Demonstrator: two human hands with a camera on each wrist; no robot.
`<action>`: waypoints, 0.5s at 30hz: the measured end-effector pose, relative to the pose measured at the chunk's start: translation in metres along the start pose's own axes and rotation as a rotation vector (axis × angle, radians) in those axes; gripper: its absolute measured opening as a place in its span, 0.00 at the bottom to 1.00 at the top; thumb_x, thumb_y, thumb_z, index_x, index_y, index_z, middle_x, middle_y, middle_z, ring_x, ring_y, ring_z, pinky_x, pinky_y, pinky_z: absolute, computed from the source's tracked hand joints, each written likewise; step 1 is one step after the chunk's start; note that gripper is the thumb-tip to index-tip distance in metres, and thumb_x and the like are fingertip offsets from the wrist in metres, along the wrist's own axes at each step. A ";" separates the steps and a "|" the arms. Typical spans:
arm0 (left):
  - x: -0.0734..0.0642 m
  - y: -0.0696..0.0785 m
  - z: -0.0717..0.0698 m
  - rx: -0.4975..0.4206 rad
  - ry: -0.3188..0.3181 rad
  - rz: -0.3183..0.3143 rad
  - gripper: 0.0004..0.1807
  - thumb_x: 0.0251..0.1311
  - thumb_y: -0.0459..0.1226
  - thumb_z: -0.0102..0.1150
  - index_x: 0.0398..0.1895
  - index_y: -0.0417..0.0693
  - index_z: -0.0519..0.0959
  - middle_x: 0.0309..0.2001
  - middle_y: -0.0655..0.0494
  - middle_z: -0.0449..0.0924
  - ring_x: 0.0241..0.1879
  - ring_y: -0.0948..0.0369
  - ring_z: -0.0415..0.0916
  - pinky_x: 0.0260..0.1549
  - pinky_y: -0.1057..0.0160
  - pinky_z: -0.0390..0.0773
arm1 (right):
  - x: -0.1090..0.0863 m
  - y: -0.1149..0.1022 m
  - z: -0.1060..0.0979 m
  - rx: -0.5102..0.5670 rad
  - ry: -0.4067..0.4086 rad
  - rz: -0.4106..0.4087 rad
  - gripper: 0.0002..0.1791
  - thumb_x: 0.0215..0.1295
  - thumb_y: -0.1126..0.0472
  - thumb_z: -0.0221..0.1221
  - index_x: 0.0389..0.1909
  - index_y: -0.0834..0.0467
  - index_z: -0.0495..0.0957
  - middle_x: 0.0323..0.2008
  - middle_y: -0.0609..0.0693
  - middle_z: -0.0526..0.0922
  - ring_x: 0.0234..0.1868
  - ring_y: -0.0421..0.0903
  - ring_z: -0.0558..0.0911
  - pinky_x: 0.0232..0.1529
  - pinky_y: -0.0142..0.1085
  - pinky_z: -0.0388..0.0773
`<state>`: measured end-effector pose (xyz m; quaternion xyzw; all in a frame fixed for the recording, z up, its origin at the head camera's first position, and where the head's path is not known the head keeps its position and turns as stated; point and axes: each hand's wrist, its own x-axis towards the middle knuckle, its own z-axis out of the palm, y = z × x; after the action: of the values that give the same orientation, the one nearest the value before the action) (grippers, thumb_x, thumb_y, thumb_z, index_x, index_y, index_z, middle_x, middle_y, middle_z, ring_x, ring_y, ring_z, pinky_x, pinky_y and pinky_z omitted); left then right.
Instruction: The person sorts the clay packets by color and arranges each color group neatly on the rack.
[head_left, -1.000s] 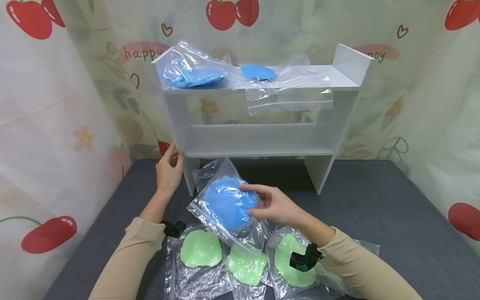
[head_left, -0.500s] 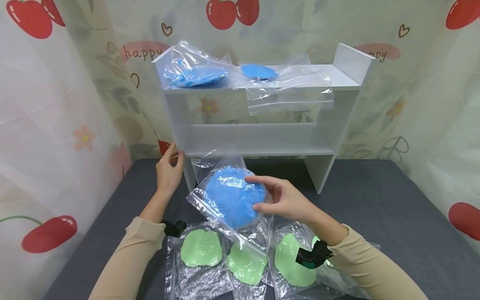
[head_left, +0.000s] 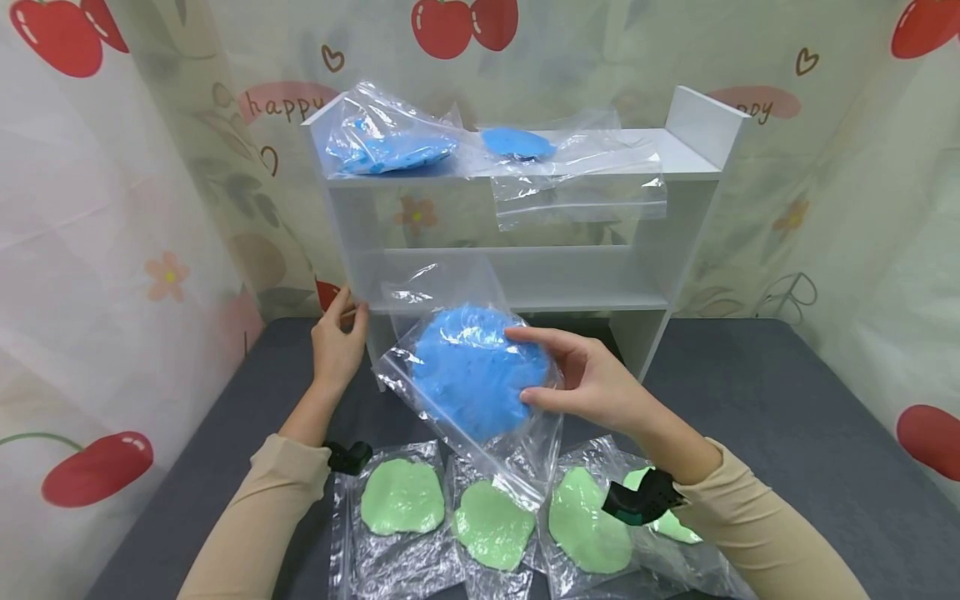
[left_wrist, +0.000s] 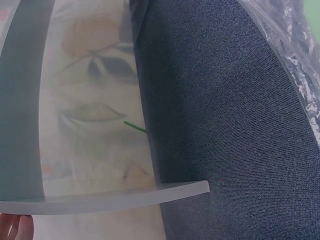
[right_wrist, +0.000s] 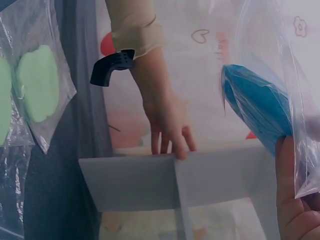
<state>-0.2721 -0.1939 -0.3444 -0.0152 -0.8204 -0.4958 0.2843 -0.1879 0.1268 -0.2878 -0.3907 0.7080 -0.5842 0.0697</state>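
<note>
My right hand (head_left: 600, 387) pinches a clear zip bag (head_left: 517, 483) with a flat, round blue piece (head_left: 476, 371) inside, thumb and fingers at its right edge. Raised above the table, the bag hangs tilted in front of the white shelf unit (head_left: 517, 292). My left hand (head_left: 337, 342) touches the outside of the unit's left side panel, near the lower board. From the right wrist view, the left hand's (right_wrist: 170, 125) fingers rest against that panel. Only fingertips (left_wrist: 17, 227) of it show in the left wrist view.
Several clear bags with flat green pieces (head_left: 402, 497) lie along the table's (head_left: 750, 417) near side, some under the right forearm. On the top board sit a bag with blue pieces (head_left: 393, 150) and another bag (head_left: 581, 196) with a blue disc, its zip edge overhanging the front.
My right hand has lifted the bag with the blue piece upward and slightly right, uncovering more of the green pieces. The left hand stays at the side panel.
</note>
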 end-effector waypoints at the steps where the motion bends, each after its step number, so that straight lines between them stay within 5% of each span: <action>1: 0.000 0.000 0.000 0.002 0.001 -0.001 0.25 0.65 0.36 0.50 0.67 0.49 0.66 0.52 0.39 0.78 0.48 0.46 0.80 0.40 0.59 0.78 | 0.000 -0.002 -0.001 -0.002 -0.002 -0.013 0.34 0.56 0.71 0.62 0.64 0.69 0.62 0.58 0.47 0.72 0.36 0.37 0.78 0.28 0.35 0.81; 4: 0.000 0.000 0.000 0.002 0.006 0.000 0.25 0.65 0.36 0.51 0.66 0.50 0.66 0.52 0.40 0.79 0.48 0.47 0.80 0.35 0.74 0.73 | 0.002 -0.007 -0.004 -0.040 0.002 -0.060 0.33 0.55 0.72 0.62 0.63 0.71 0.62 0.58 0.36 0.72 0.28 0.36 0.74 0.23 0.31 0.78; 8: 0.000 -0.001 0.000 -0.005 0.011 0.006 0.25 0.65 0.36 0.51 0.66 0.49 0.67 0.51 0.39 0.79 0.48 0.46 0.80 0.29 0.84 0.65 | 0.003 -0.017 -0.009 -0.072 0.028 -0.107 0.33 0.55 0.73 0.62 0.63 0.68 0.64 0.59 0.34 0.71 0.21 0.37 0.67 0.19 0.28 0.71; 15: 0.000 -0.001 0.000 0.014 0.012 0.012 0.25 0.65 0.36 0.51 0.66 0.51 0.66 0.51 0.39 0.79 0.47 0.47 0.80 0.30 0.78 0.71 | 0.008 -0.036 -0.020 -0.025 0.044 -0.158 0.34 0.55 0.75 0.61 0.62 0.48 0.69 0.60 0.40 0.70 0.44 0.39 0.76 0.37 0.30 0.81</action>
<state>-0.2726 -0.1942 -0.3450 -0.0151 -0.8220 -0.4886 0.2922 -0.1876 0.1374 -0.2472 -0.4332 0.6835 -0.5875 0.0031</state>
